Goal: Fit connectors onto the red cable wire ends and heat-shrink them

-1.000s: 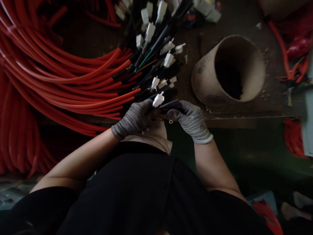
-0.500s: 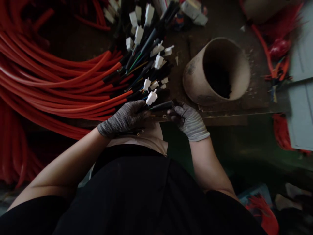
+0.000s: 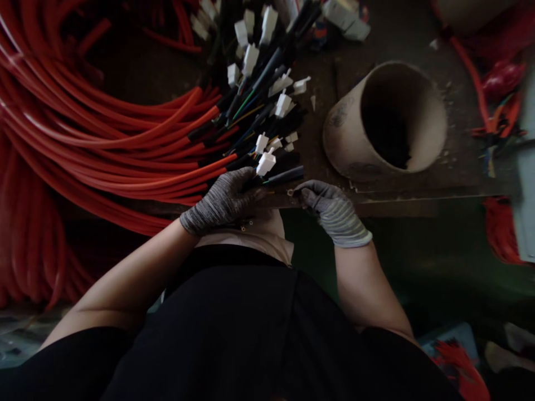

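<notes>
My left hand [image 3: 223,201], in a grey knit glove, is closed around the wire end of a red-sheathed cable. A white plug connector [image 3: 266,162] and a piece of black sleeve [image 3: 286,174] stick out just beyond its fingers. My right hand [image 3: 332,209], gloved too, has its fingers bent together, with the fingertips at a small ring terminal [image 3: 290,192] on a thin wire. How firmly they pinch it is hard to see in the dim light. Two more ring terminals [image 3: 247,225] hang below my left hand.
Many red cables [image 3: 125,133] curve in from the left, their ends bearing white connectors [image 3: 249,60] and black sleeves. A wide cardboard tube [image 3: 340,131] with dark contents stands on the bench at right. The bench's front edge [image 3: 401,196] runs beyond my hands.
My right hand has come off the black sleeve and moved slightly down to the ring terminal. My left hand keeps its hold. The whole view has shifted a little.
</notes>
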`<action>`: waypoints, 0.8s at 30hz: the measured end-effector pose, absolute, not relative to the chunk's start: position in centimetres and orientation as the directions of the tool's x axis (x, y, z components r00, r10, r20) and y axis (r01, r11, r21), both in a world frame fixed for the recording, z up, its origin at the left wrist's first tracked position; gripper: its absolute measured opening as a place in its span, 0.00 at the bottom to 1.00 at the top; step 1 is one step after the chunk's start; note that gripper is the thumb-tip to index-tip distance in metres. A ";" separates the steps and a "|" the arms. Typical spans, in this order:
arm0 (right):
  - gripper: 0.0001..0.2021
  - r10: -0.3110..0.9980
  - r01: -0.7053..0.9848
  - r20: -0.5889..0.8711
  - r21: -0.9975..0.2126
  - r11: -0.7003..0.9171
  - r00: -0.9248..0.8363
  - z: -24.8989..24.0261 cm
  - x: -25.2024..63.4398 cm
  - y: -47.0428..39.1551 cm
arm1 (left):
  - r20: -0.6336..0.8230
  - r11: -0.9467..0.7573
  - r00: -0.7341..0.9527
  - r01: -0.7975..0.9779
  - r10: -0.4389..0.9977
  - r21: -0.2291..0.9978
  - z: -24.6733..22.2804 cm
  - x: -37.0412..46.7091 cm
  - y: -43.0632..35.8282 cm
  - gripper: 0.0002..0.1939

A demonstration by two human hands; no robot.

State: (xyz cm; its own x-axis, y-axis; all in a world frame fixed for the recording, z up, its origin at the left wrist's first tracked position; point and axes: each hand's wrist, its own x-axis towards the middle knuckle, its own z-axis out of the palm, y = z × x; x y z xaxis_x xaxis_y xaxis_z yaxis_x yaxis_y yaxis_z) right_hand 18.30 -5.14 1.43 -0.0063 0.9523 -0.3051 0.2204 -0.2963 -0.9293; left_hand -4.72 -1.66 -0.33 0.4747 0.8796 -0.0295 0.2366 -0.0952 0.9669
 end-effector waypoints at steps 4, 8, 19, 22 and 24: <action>0.09 0.940 0.236 -0.338 -0.910 -0.340 0.050 2.0 18.2 -5.0 | -0.022 -0.126 0.471 0.279 0.882 0.952 -0.5 -4.8 -1.8 0.11; 0.08 0.933 0.249 -0.350 -0.899 -0.360 0.084 2.5 18.2 -5.0 | -0.018 -0.132 0.466 0.288 0.885 0.949 -0.6 -4.8 -1.9 0.12; 0.06 0.948 0.411 -0.308 -0.856 -0.314 0.083 3.3 18.2 -4.9 | 0.015 -0.181 0.475 0.306 0.880 0.935 -1.3 -4.7 -1.9 0.10; 0.06 0.959 0.477 -0.280 -0.836 -0.270 0.053 3.6 18.1 -4.9 | 0.017 -0.187 0.480 0.309 0.877 0.932 -1.3 -4.7 -2.0 0.10; 0.06 0.965 0.497 -0.256 -0.832 -0.248 0.053 3.6 18.4 -4.8 | 0.026 -0.192 0.481 0.299 0.876 0.935 -1.3 -4.7 -2.0 0.10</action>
State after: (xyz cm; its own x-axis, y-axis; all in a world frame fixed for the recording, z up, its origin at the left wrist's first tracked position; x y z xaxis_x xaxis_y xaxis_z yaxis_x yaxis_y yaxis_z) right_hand 18.45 -4.77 3.63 0.0532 0.9653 -0.2557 0.4970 -0.2477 -0.8317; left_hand -4.68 -1.98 -1.33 0.4811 0.8763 0.0257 0.2994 -0.1918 0.9346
